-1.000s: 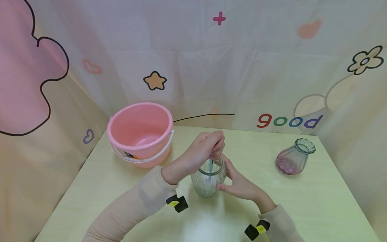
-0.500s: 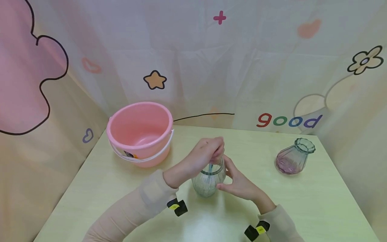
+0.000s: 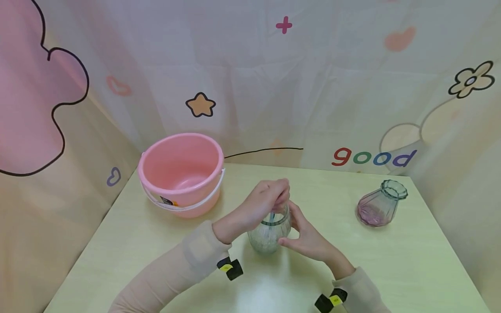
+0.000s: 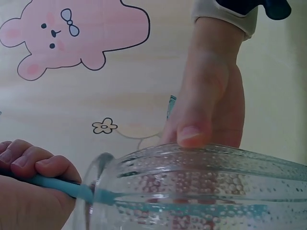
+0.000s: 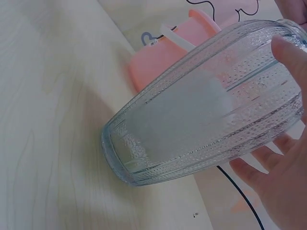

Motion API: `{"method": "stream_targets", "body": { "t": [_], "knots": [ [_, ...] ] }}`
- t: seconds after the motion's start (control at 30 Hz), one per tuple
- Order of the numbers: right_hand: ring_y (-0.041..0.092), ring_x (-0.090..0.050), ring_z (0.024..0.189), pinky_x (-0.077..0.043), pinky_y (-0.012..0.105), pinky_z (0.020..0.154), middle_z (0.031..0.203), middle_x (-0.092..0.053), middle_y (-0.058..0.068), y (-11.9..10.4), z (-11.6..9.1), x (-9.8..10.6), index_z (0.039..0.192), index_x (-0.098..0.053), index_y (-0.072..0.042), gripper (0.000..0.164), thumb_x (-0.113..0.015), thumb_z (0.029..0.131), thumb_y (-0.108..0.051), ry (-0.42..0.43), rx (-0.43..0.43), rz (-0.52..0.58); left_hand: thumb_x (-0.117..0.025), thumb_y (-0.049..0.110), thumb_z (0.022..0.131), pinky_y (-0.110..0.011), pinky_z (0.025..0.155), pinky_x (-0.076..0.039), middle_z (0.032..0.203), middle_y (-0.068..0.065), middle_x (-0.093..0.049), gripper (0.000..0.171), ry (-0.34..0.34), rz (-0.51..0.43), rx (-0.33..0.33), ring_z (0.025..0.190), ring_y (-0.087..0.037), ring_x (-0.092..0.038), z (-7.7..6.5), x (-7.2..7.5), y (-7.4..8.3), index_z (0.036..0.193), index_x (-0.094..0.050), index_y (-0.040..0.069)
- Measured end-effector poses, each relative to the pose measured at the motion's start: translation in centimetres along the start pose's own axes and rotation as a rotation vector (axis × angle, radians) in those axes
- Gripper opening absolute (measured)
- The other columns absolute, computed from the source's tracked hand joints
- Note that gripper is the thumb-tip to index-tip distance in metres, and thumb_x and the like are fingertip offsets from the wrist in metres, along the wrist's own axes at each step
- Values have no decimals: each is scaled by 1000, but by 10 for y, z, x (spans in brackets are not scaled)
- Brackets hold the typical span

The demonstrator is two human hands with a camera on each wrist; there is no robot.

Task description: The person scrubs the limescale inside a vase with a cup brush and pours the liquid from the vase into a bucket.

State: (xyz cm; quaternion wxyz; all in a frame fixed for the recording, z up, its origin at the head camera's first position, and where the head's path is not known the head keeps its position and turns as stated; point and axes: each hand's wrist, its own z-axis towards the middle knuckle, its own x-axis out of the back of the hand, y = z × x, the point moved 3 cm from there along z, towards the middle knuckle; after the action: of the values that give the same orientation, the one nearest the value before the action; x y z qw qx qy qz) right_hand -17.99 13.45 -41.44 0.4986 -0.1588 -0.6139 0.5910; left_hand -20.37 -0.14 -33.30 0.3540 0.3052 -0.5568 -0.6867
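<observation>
A clear ribbed glass vase [image 3: 264, 239] with a beaded texture stands near the middle of the table in the head view. My right hand [image 3: 313, 243] holds its right side, thumb in front and fingers behind. Above the mouth, my left hand [image 3: 264, 204] grips the blue handle [image 4: 57, 186] of a bottle brush, curled fingers close over the rim. Through the glass in the right wrist view, the brush's soft white head [image 5: 187, 112] shows low inside the vase. The handle's upper end is hidden in my left fist.
A pink bucket [image 3: 182, 163] with a white handle stands at the back left. At the right, a green-and-purple glass vase [image 3: 377, 208] leans on the table [image 3: 415, 261]. A printed curtain [image 3: 250, 87] hangs behind the table's back edge.
My left hand has moved down toward the vase's mouth, pushing the brush deeper. My right hand keeps its hold on the vase with barely any shift.
</observation>
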Motion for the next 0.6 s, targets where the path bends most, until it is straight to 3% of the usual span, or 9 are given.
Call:
{"method": "stream_targets", "body": {
  "t": [0.27,0.6],
  "knots": [
    [35,-30,123,-29,61,95,141,-22,18,2,3,-1,141,-12,-8,86,-68,77,-8,54,12,-8,-31,24,95,-30,55,-30,53,-6,-22,41,-7,1,-45,50,-23,-22,1,3,24,59,-27,4],
    [32,-30,123,-33,58,94,141,-24,15,1,4,-3,141,-12,-9,87,-69,76,-9,61,10,-2,-31,20,91,-28,51,-23,53,-6,-22,36,-27,28,-70,50,-23,-21,6,-3,44,58,-26,6]
  ]
}}
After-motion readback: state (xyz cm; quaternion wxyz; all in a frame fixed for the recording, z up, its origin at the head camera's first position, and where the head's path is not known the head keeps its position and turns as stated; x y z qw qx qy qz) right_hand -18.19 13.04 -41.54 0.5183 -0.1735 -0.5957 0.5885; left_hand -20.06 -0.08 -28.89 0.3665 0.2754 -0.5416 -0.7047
